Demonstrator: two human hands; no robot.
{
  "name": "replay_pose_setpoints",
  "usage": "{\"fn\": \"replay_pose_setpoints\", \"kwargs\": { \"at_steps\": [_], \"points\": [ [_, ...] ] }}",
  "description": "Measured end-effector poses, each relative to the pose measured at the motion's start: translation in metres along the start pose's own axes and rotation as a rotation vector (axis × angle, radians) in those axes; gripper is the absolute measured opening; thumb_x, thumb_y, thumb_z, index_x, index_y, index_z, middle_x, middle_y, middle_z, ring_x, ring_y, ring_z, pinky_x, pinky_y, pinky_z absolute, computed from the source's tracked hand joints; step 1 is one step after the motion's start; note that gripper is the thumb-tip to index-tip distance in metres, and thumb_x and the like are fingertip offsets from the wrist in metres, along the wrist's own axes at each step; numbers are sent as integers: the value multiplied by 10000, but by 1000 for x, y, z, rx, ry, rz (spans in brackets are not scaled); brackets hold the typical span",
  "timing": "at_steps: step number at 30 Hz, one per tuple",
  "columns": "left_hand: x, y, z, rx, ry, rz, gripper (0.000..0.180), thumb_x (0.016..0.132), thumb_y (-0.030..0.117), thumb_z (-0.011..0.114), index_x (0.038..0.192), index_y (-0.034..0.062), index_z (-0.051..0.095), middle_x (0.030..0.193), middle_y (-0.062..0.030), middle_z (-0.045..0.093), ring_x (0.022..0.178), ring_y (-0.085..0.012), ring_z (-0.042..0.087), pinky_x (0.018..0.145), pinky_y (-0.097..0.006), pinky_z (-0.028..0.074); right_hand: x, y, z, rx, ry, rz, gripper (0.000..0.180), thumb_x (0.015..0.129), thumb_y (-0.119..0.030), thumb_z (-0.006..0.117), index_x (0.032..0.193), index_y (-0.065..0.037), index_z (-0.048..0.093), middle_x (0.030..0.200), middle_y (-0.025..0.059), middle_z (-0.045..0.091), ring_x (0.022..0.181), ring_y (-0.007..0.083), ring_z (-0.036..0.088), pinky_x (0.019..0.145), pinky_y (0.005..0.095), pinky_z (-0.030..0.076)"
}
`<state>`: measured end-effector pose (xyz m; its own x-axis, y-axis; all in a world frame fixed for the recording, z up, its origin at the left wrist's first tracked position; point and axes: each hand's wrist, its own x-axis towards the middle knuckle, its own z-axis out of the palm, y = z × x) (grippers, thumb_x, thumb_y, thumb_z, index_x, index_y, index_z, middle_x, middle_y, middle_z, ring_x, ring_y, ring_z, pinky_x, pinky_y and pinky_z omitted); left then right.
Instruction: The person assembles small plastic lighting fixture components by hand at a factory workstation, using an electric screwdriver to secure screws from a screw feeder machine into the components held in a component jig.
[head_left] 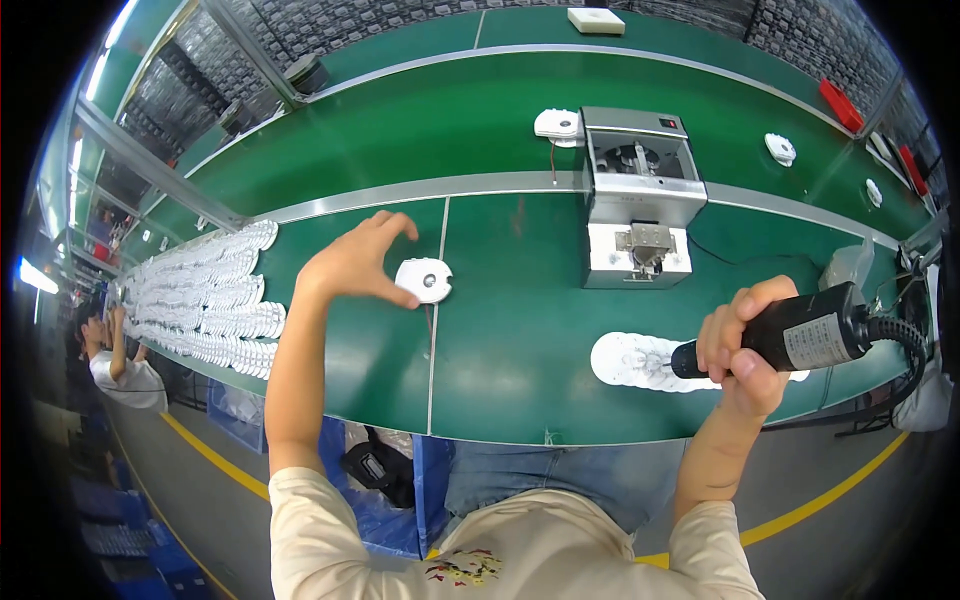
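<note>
**Left hand on a white disc, right hand gripping an electric screwdriver**

The left hand [352,265] reaches out over the green bench top [500,340], thumb and fingers curved and pinching the edge of a round white plastic housing [425,280] that lies flat on the bench just right of the fingertips. The right hand [745,350] is closed in a fist around a black electric screwdriver [800,335], held roughly level with its tip pointing left and its cable [905,335] running off to the right. Directly beneath that hand lies a fanned row of white discs [640,360]. Beyond and between the two hands stands a grey metal screw feeder [640,200], with another white housing [558,125] just beside its far left corner. Well to the left of the left hand, many rows of white parts [210,295] cover the bench. Past them, another person [115,360] works at the line.
</note>
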<state>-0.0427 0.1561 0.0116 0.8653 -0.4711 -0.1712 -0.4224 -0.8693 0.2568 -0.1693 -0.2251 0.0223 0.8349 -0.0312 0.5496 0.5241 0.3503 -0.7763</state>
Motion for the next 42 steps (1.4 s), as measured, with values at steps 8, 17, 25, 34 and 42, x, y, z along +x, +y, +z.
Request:
{"fn": "replay_pose_setpoints", "kwargs": {
  "at_steps": [8,17,25,34,42],
  "points": [
    [-8,53,49,-273,125,350,272,644,78,762,836,81,569,1136,-118,508,1010,-308,562,824,-364,492,-1,-9,-2,33,13,32,378,698,-121,616,990,-17,400,595,20,420,408,96,389,402,243,375],
    [18,156,115,-397,351,808,259,728,175,731,953,105,623,1143,-94,517,1044,-286,552,800,-360,513,-5,-13,-4,52,3,62,378,669,-90,642,975,7,442,581,46,475,451,111,465,453,249,443],
    [28,170,124,-399,327,881,244,728,185,722,952,131,641,1108,-51,539,1076,-269,537,806,-355,513,-4,-13,-8,45,17,60,388,669,-100,654,976,0,438,570,40,463,443,104,446,445,238,426],
    [27,171,124,-398,348,863,243,702,179,741,935,127,695,1061,-45,579,1045,-286,556,799,-375,501,1,-7,-7,7,34,56,406,657,-125,657,973,1,434,564,38,456,430,105,438,424,232,407],
    [26,171,126,-415,326,827,282,657,115,732,936,123,688,1082,-74,562,1032,-291,561,812,-382,494,7,-4,-9,-42,47,45,399,665,-132,617,985,2,420,575,44,450,414,114,426,421,264,414]
  ]
}}
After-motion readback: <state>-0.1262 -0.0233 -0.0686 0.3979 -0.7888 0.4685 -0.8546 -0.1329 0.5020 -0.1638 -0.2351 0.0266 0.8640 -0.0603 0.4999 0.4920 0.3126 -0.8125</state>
